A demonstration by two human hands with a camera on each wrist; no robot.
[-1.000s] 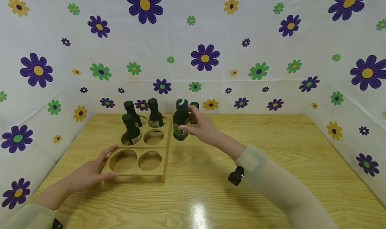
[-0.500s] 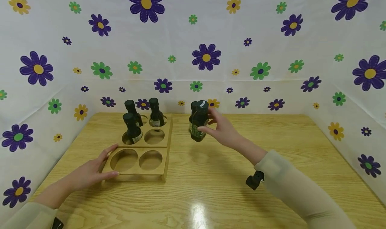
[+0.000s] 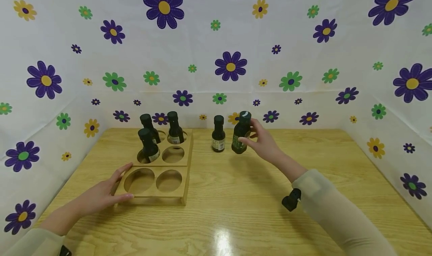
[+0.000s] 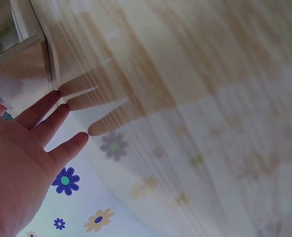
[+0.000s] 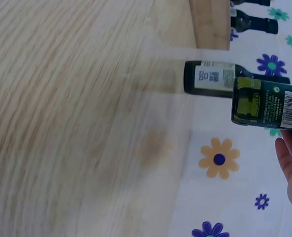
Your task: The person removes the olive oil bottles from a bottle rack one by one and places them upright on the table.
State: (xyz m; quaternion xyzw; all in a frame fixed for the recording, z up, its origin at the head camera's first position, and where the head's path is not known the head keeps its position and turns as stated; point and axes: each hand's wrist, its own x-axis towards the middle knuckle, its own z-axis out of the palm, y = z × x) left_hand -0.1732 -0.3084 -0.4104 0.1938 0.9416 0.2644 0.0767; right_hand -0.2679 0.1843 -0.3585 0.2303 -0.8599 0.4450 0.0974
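My right hand [image 3: 266, 143] grips a dark green glass bottle [image 3: 240, 130] between thumb and fingers. In the right wrist view this bottle [image 5: 269, 103] appears raised off the tabletop, its base pointing down to the table. Just left of it a smaller dark bottle [image 3: 218, 138] with a pale label stands upright on the table. My left hand [image 3: 96, 198] rests against the near left corner of a wooden bottle rack [image 3: 158, 166], thumb along the front and fingers at the left side. In the left wrist view the fingers [image 4: 71, 148] are extended.
Three dark bottles lean in the rack's rear holes: a back left one [image 3: 148, 126], a front left one [image 3: 147, 143] and a right one [image 3: 174, 126]. Two larger round holes face the front. A flowered cloth [image 3: 303, 53] walls the table [image 3: 236, 203] behind and at both sides.
My right hand has carried the green bottle rightward, from beside the rack, past the smaller standing bottle to its right. My left hand has stayed at the rack's corner.
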